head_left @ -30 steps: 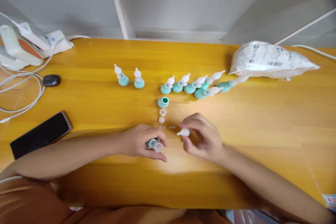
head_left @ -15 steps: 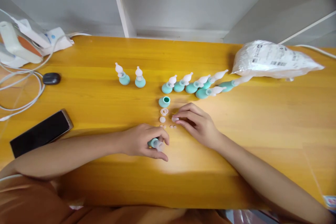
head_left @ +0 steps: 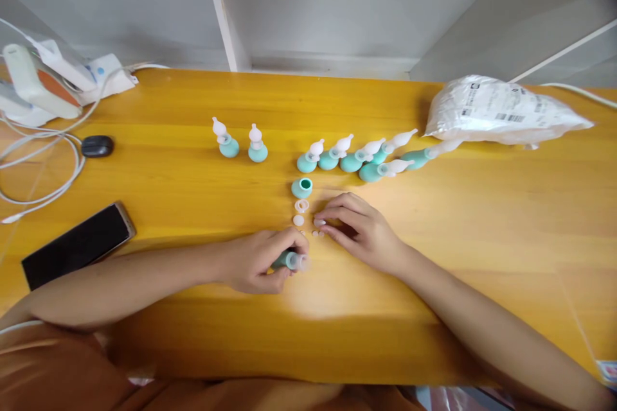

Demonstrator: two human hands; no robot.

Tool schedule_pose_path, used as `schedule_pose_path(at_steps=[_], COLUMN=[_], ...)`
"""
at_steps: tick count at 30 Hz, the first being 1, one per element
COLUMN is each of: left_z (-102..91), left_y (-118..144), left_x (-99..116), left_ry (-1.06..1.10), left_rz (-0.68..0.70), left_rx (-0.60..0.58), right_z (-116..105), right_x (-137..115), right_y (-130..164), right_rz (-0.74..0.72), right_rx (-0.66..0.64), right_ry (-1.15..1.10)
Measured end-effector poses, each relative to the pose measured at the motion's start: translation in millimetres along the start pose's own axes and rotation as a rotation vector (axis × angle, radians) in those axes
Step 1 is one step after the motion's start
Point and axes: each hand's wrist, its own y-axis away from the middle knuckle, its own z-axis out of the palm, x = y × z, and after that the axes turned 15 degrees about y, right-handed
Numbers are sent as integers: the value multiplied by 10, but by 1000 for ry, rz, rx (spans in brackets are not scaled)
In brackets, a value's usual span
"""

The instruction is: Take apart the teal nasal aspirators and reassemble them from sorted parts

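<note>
My left hand (head_left: 263, 260) grips a small teal bulb with a clear collar (head_left: 290, 261), lying sideways just above the yellow table (head_left: 434, 257). My right hand (head_left: 357, 226) rests on the table to its right, fingertips down among tiny white discs (head_left: 318, 233); whether it pinches one I cannot tell. Just beyond the fingers lie a white round piece (head_left: 298, 220), a clear ring (head_left: 301, 205) and an open teal bulb (head_left: 301, 187). Farther back stands a row of several finished teal bulbs with white tips (head_left: 354, 156), and two more (head_left: 241, 141) stand to the left.
A white plastic bag (head_left: 501, 110) lies at the back right. A black phone (head_left: 77, 245) sits at the left near my forearm. White cables (head_left: 43, 173), a small black object (head_left: 97, 146) and white devices (head_left: 53, 80) fill the back left corner.
My right hand, which held a white tip up a second ago, has gone forward and down onto the small discs. My left hand has turned the teal bulb slightly.
</note>
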Motion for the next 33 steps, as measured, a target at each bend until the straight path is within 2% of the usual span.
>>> schedule_pose_path(at_steps=[3, 6, 9, 12, 14, 16, 18, 21, 24, 29, 33], left_z=[-11, 8, 27, 32, 33, 37, 47, 67, 81, 72, 62], left_y=[-3, 0, 7, 12, 8, -2, -20, -48, -68, -80, -86], left_x=[-10, -34, -60, -82, -85, -73, -47, 3, 34, 8, -26], left_ry=[82, 141, 204, 275, 331, 427, 584, 849, 991, 1076, 1083], left_rz=[-8, -18, -41, -35, -37, -72, -130, -223, -302, -335, -336], left_rx=[21, 42, 35, 27, 28, 27, 16, -11, -34, -76, -118], right_z=[-32, -65, -78, -71, -72, -81, -92, -102, -113, -94, -12], right_x=[-17, -55, -119, -192, -236, -275, -308, -342, -359, -348, -333], right_y=[7, 23, 50, 96, 132, 159, 172, 176, 181, 190, 174], right_rz=[32, 18, -63, -190, -300, -395, -430, -421, -432, -452, -339], right_rx=[34, 153, 278, 347, 327, 244, 167, 166, 179, 189, 236], right_ry=[-16, -12, 14, 47, 76, 99, 114, 126, 154, 143, 127])
